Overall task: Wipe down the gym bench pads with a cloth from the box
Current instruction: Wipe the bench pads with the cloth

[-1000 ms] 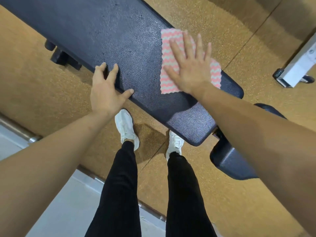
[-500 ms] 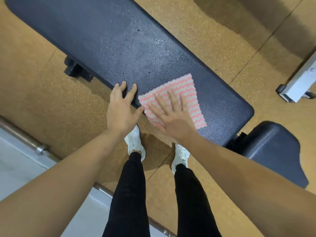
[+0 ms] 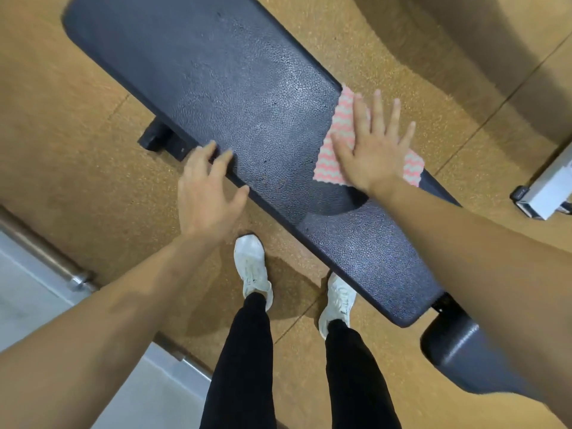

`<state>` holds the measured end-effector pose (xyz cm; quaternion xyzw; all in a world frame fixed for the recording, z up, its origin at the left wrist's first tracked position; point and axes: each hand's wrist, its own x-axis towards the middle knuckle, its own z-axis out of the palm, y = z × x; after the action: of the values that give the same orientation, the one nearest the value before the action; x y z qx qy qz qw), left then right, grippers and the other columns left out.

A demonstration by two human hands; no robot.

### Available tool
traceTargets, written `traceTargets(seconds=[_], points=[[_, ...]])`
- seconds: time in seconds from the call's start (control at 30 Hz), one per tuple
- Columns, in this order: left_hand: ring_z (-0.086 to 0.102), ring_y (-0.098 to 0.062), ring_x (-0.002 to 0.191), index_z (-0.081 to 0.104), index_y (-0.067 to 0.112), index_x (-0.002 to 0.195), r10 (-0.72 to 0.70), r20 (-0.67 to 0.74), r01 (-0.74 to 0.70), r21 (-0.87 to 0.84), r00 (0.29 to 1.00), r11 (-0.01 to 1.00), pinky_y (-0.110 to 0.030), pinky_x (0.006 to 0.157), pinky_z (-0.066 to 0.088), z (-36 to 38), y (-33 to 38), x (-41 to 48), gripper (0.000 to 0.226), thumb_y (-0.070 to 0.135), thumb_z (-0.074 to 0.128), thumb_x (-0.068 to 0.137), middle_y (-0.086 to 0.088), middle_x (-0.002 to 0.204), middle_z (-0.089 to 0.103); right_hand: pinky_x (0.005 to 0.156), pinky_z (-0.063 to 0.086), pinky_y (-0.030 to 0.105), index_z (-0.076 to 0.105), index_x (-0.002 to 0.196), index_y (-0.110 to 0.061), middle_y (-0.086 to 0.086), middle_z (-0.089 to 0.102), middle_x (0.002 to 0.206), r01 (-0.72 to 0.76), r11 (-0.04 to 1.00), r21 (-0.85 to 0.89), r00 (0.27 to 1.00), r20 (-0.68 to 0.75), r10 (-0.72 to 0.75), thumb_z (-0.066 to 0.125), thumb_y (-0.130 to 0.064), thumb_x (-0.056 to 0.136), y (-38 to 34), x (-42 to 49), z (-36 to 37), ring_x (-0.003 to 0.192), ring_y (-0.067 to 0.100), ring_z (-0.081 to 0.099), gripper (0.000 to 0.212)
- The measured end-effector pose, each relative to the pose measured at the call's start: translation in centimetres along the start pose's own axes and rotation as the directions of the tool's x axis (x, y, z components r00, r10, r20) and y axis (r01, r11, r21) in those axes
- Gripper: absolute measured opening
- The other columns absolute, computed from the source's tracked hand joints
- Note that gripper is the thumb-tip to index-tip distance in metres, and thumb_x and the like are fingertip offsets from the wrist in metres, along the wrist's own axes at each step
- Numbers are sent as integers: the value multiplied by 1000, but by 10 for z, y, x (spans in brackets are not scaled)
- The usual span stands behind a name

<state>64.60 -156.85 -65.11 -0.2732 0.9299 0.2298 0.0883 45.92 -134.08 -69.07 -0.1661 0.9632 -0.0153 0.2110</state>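
Observation:
A long black textured bench pad runs diagonally from upper left to lower right. A pink and white zigzag cloth lies flat on the pad's far edge. My right hand presses on the cloth with its palm flat and fingers spread. My left hand rests on the pad's near edge, fingers apart, holding nothing. A smaller black seat pad sits at the lower right, partly hidden by my right forearm.
The floor is tan speckled rubber. A black bench foot sticks out under the pad at left. A white metal frame base stands at the right edge. A metal floor strip borders grey flooring at lower left. My white shoes stand beside the bench.
My right hand has slid the cloth from the pad's near edge, beside my left hand, across to its far edge. My left hand stays on the near edge.

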Motion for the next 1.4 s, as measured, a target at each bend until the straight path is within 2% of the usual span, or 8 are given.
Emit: traceTargets(seconds=[0.07, 0.23, 0.47, 0.7, 0.97, 1.13, 1.27, 1.4], points=[[18, -32, 155, 44, 17, 152, -38, -27, 39, 54, 999, 998, -51, 125, 21, -3, -10, 16, 74, 46, 71, 89, -12, 165, 28, 118, -4, 71, -8, 161, -35, -4, -13, 171, -4, 1000, 10, 1000, 15, 4, 12, -74, 97, -15, 3, 0, 155, 37, -15, 78], [21, -30, 156, 50, 15, 148, -18, -13, 18, 14, 1000, 1000, -49, 126, 21, -3, -31, 37, 73, 51, 71, 88, -13, 164, 32, 114, 1, 77, -3, 162, -35, 1, -9, 171, 271, 956, -110, 962, 42, -268, 11, -72, 98, -51, -31, 19, 154, 44, -12, 75], [24, -29, 155, 55, 17, 146, 25, 29, -24, -39, 999, 999, -46, 123, 29, -9, -42, 41, 63, 39, 75, 90, -14, 162, 36, 114, 2, 76, 10, 163, -33, 2, -1, 172, 465, 870, -164, 885, 103, -454, 32, -61, 101, -107, -93, 59, 154, 45, -9, 71], [32, -32, 151, 56, 16, 146, 152, 30, -151, -49, 988, 987, -50, 119, 36, -12, -65, 42, 56, 26, 72, 93, -16, 158, 43, 116, 7, 72, 16, 162, -36, -1, 9, 171, 582, 782, -224, 813, 137, -566, 26, -63, 102, -89, -63, 42, 156, 40, 4, 67], [29, -28, 153, 55, 19, 147, 135, 26, -133, -50, 991, 990, -46, 121, 35, -12, -61, 40, 61, 34, 74, 91, -12, 159, 42, 118, -1, 72, 6, 161, -39, -1, -2, 172, 284, 946, -160, 959, 53, -279, 20, -70, 98, -84, 41, -8, 157, 35, -4, 72], [27, -25, 154, 56, 21, 147, 96, 55, -94, -44, 994, 995, -40, 122, 31, -14, -57, 42, 59, 38, 71, 92, -9, 160, 42, 117, 2, 74, -5, 161, -39, -3, -10, 171, 228, 968, -103, 973, 56, -223, 13, -75, 97, -108, 80, -27, 156, 34, -10, 76], [32, -23, 152, 64, 21, 139, 59, 67, -47, -165, 996, 985, -33, 120, 27, -19, -58, 45, 49, 28, 75, 91, -5, 155, 48, 115, 2, 76, 5, 163, -32, 5, -1, 172, 391, 904, -174, 920, 61, -386, 21, -72, 99, -131, 58, -10, 156, 40, -4, 78], [50, -22, 137, 75, 16, 117, -36, 45, 48, -313, 998, 949, -34, 114, 37, -31, -60, 53, 27, 11, 71, 91, -3, 141, 59, 113, 4, 77, 12, 163, -32, 5, 3, 172, 611, 766, -201, 791, 111, -602, 23, -71, 99, -145, 23, 14, 156, 41, 0, 76]])
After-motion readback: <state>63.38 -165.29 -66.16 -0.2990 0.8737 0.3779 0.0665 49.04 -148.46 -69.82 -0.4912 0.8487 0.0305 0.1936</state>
